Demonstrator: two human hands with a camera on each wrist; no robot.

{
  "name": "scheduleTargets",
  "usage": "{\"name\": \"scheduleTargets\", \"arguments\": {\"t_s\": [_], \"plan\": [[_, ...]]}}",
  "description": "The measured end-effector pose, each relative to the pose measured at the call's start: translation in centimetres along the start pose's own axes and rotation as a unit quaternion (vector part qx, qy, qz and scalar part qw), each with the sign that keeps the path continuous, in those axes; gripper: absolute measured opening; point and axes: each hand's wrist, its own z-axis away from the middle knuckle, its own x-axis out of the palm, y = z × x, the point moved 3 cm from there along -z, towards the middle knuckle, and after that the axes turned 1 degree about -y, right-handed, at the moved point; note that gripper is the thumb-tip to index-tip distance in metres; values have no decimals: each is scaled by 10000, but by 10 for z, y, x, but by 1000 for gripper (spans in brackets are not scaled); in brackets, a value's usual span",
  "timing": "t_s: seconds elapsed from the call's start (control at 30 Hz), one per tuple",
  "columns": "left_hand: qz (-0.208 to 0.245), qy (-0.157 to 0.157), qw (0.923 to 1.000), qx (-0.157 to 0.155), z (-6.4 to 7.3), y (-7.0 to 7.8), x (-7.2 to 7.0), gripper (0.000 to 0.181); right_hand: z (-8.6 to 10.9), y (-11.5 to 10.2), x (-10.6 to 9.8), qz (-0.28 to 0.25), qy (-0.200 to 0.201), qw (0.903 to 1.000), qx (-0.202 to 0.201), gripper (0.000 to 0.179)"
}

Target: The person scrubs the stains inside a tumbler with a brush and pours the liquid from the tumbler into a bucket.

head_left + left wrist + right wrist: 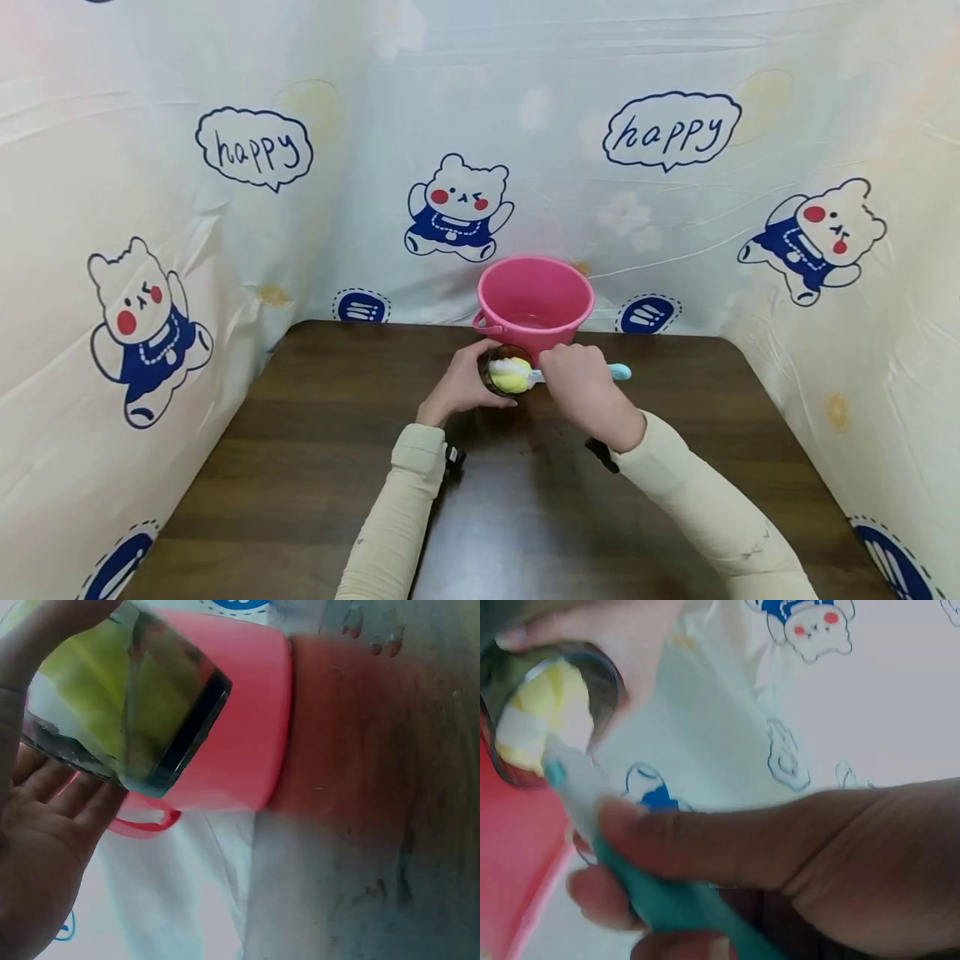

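Observation:
My left hand grips a dark clear glass by its sides, its mouth turned toward the right hand. Inside the glass is the yellow and white sponge head of a cup brush. My right hand holds the brush by its teal handle, thumb along the top and fingers curled beneath. The handle's end sticks out past that hand in the head view. Both hands are above the table, just in front of a pink bucket.
The bucket stands at the back edge of the dark wooden table, its handle loop on the left. Water drops lie on the tabletop. A printed cloth with bears encloses the back and sides.

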Motion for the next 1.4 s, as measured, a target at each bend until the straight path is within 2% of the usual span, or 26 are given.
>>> {"name": "scheduleTargets", "arguments": {"t_s": [0.1,0.17,0.23,0.33,0.43,0.53,0.6,0.7,0.87,0.93,1.0,1.07,1.13,1.2,1.33,1.4], "plan": [[-21,-24,10000,-72,0,-2,1,81,-10,7,-4,-164,-150,9992,-340,36],[24,-50,9999,-137,1,-4,3,82,-17,15,-6,-420,-388,9978,-330,33],[59,-64,9997,-219,3,-7,4,82,-23,23,-5,-693,-657,9953,-151,29],[68,-66,9994,-338,7,-12,5,84,-29,27,1,-624,-874,9942,-57,25],[-34,-114,9992,-370,11,-14,5,85,-31,22,7,-602,-1139,9914,-246,25],[-55,-216,9992,-333,12,-14,6,85,-34,19,5,-1071,-1516,9813,-513,33],[-16,-241,9992,-310,12,-15,6,85,-38,23,2,-1518,-1767,9704,-636,42],[31,-194,9992,-348,12,-16,5,83,-46,35,0,-1937,-1974,9592,-586,44],[-38,-132,9988,-463,15,-19,1,83,-51,40,9,-1693,-1962,9656,-202,19],[-110,-128,9986,-493,16,-19,0,84,-50,34,10,-1668,-2024,9646,-286,23],[-142,-155,9984,-516,17,-19,1,84,-49,28,8,-1777,-2134,9593,-516,32],[-122,-165,9987,-469,16,-18,2,84,-49,26,6,-1964,-2155,9540,-702,42],[-62,-173,9989,-435,15,-16,3,83,-51,27,3,-2094,-2074,9526,-759,48],[8,-146,9990,-429,14,-15,4,83,-53,31,2,-2081,-1964,9560,-649,49],[49,-139,9987,-480,16,-13,4,84,-53,32,6,-1681,-1928,9664,-232,31],[17,-131,9987,-485,18,-14,4,84,-50,29,7,-1538,-1983,9678,-186,25]]}}
